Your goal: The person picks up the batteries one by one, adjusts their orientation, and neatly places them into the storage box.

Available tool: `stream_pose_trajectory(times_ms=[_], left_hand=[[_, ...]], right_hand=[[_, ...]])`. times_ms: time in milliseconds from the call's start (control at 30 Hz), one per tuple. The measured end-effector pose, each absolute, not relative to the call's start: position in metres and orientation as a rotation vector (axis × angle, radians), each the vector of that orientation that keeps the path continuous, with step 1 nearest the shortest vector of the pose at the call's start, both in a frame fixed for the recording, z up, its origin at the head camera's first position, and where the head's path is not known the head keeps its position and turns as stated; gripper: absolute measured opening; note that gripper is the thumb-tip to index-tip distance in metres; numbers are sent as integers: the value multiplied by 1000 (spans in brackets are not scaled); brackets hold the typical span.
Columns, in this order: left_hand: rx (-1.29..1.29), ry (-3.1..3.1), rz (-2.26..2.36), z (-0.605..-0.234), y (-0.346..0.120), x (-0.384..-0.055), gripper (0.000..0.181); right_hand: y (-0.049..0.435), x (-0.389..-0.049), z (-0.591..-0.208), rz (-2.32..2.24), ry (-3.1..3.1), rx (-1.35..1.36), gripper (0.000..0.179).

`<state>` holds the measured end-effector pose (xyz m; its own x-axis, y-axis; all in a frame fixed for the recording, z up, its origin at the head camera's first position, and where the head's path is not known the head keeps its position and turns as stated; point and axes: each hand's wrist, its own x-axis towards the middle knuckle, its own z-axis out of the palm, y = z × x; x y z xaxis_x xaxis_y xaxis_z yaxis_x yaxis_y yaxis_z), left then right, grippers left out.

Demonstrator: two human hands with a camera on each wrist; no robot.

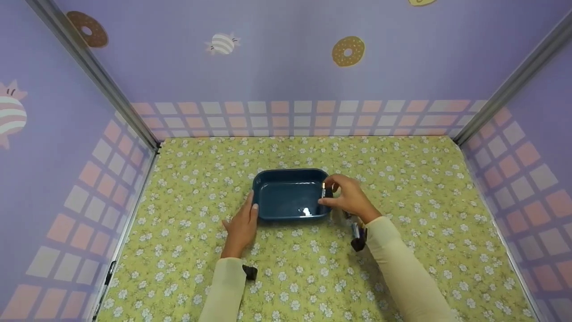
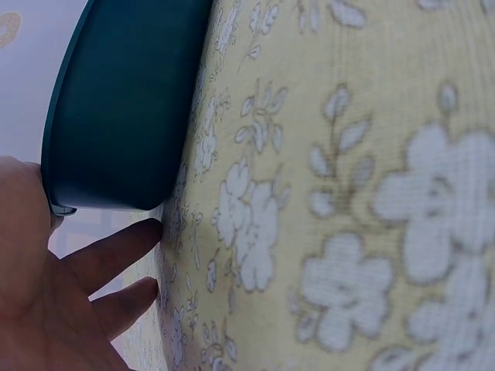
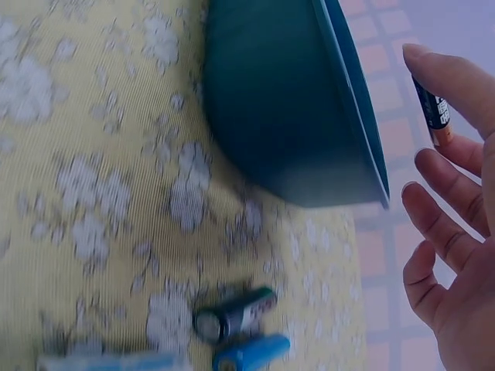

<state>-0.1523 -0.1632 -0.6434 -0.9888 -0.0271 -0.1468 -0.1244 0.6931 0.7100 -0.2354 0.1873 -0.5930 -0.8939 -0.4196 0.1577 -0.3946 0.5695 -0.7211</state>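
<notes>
A dark teal rectangular dish (image 1: 290, 219) sits on the flowered cloth. My left hand (image 1: 242, 226) rests against the dish's left side near the front corner. In the left wrist view two of its fingers (image 2: 120, 255) are spread and reach down to the cloth beside the dish. Above the dish's right end, my right hand (image 1: 351, 197) pinches a battery (image 1: 324, 190) between thumb and forefinger. The right wrist view shows this battery (image 3: 433, 108) as black with a copper-coloured end, higher than the rim; the other fingers are loosely bent.
On the cloth right of the dish lie a dark green battery (image 3: 236, 313) and a blue battery (image 3: 251, 352). A pale blue-and-white item (image 3: 116, 362) is cut off at the frame's bottom. Purple patterned walls (image 1: 286, 76) enclose the flowered tabletop (image 1: 201, 170) at the back and sides.
</notes>
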Motion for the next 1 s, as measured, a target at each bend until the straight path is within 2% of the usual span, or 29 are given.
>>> stream_pose_trajectory(times_ms=[1000], left_hand=[[-143, 2777, 1191, -646, -163, -153, 60]], right_hand=[[96, -264, -587, -1312, 2671, -889, 51]])
